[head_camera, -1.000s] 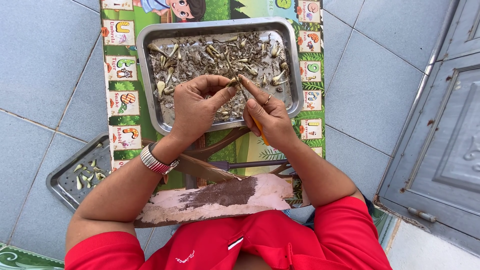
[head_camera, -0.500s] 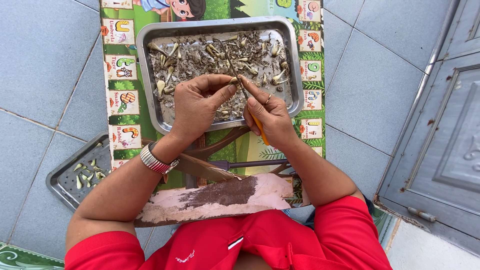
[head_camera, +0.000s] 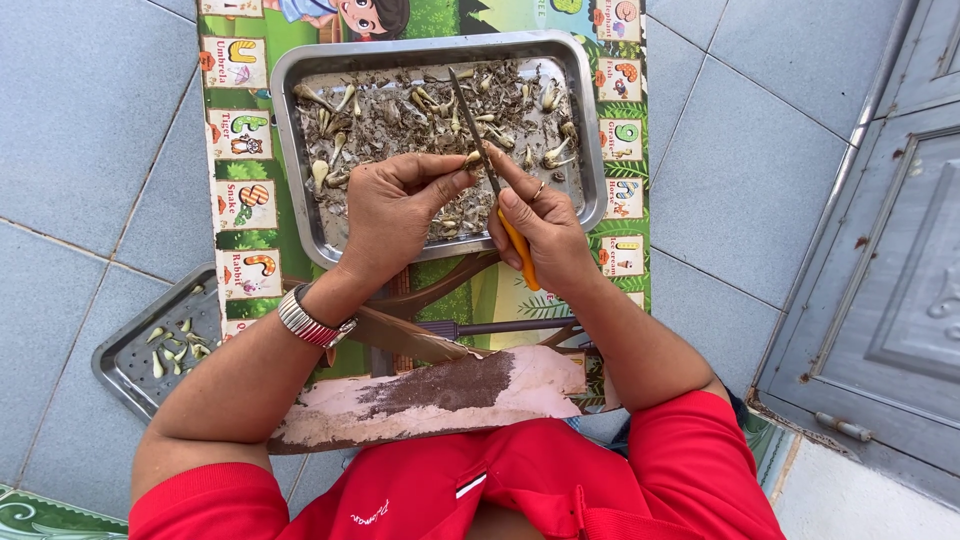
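Head view: garlic clove (head_camera: 472, 158) pinched at the fingertips of the left hand (head_camera: 395, 215), above the near part of the large metal tray (head_camera: 585, 120). Right hand (head_camera: 540, 225) just right of it, closed around an orange-handled knife (head_camera: 497, 190), blade pointing far over the tray. Both wrists bent downward, forearms reaching out from the near side. Small tray (head_camera: 120, 350) lies near left.

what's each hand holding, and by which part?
Right hand grips a knife by its orange handle, blade pointing away. Left hand pinches a small pale clove-like piece at its fingertips, above the metal tray.
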